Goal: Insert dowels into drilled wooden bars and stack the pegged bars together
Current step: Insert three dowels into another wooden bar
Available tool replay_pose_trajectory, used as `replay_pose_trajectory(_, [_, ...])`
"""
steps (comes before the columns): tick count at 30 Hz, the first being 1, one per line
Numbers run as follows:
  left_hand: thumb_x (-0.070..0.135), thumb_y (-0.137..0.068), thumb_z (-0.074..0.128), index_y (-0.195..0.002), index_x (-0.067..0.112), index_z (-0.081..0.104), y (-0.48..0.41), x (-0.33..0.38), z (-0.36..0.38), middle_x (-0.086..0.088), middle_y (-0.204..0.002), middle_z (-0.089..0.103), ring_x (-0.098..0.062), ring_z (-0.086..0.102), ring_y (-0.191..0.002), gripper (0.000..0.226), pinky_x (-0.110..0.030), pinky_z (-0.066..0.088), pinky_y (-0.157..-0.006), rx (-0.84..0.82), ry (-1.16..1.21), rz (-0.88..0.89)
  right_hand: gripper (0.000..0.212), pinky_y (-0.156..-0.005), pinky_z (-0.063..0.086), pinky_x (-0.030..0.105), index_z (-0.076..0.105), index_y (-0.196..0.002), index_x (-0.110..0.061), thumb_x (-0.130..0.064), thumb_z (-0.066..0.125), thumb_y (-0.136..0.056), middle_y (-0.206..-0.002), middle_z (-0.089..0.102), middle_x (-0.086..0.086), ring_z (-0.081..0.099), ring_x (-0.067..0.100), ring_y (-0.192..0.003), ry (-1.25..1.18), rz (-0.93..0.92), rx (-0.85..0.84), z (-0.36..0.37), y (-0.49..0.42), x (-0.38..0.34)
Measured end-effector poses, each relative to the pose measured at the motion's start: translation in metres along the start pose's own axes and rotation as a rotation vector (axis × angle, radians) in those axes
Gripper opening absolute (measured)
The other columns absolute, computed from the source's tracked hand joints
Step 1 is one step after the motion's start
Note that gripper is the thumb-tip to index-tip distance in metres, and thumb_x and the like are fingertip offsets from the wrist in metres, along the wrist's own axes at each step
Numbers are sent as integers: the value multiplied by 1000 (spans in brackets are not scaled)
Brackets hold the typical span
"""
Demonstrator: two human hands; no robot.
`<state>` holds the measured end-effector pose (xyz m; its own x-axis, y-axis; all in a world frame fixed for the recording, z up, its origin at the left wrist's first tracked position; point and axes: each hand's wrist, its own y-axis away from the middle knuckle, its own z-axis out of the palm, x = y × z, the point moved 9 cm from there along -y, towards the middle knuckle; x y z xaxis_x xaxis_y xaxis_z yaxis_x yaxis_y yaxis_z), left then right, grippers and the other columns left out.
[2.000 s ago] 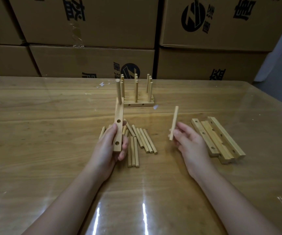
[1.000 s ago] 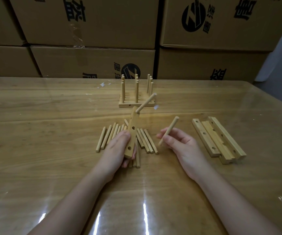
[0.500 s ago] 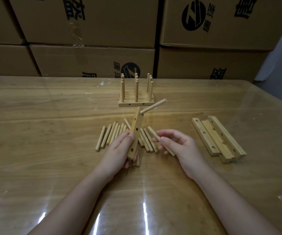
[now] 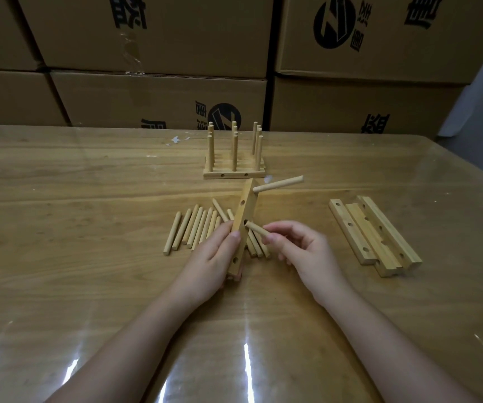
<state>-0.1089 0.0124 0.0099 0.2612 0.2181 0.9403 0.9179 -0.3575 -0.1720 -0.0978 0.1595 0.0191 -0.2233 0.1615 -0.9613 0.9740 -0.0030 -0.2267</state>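
My left hand (image 4: 214, 260) grips a drilled wooden bar (image 4: 244, 216) that stands tilted over the table. One dowel (image 4: 278, 184) sticks out of the bar's top hole toward the right. My right hand (image 4: 301, 251) pinches a second dowel (image 4: 256, 228), whose tip is at the bar's middle hole. Several loose dowels (image 4: 193, 226) lie on the table behind the hands. Farther back stands a group of pegged bars (image 4: 234, 170) with upright dowels.
Three undrilled-side-up bars with holes (image 4: 374, 234) lie stacked loosely at the right. Cardboard boxes (image 4: 153, 91) form a wall behind the wooden table (image 4: 59, 199). A glossy clear sheet covers the tabletop.
The left hand tilted the bar from upright to leaning right. The right hand brought its dowel down and left, from held apart to its tip at the bar's middle hole.
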Motion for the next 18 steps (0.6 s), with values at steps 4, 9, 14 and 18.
replay_pose_trajectory(4, [31, -101, 36, -116, 43, 53, -2, 0, 2, 24, -70, 62, 5, 56, -61, 26, -10, 39, -52, -7, -59, 14, 19, -67, 47, 12, 70, -90, -31, -14, 64, -86, -85, 69, -13, 61, 1, -77, 34, -26, 31, -1, -1, -1])
replay_pose_trajectory(9, [43, -96, 36, -113, 45, 51, -1, -2, 4, 8, -71, 64, -7, 59, -62, 22, -26, 44, -60, -5, -116, 41, 22, -77, 47, 14, 68, -95, -31, -12, 64, -85, -93, 62, -13, 58, 0, -92, 252, -170, 88, -2, 1, -12])
replay_pose_trajectory(14, [51, -89, 34, -103, 57, 45, -2, -3, 1, 48, -94, 54, 21, 52, -90, 19, 0, 37, -75, 43, -223, 29, 22, -73, 40, 14, 70, -105, -21, -11, 64, -86, -90, 59, -7, 51, 12, -89, 559, -349, 174, -1, 7, -28])
replay_pose_trajectory(18, [54, -89, 32, -120, 44, 48, -2, -4, 3, 31, -96, 62, 12, 55, -92, 36, -16, 45, -86, 39, -313, 38, 19, -72, 44, 31, 71, -102, -20, -16, 61, -86, -87, 61, -4, 50, 18, -83, 687, -474, 242, -2, 13, -44])
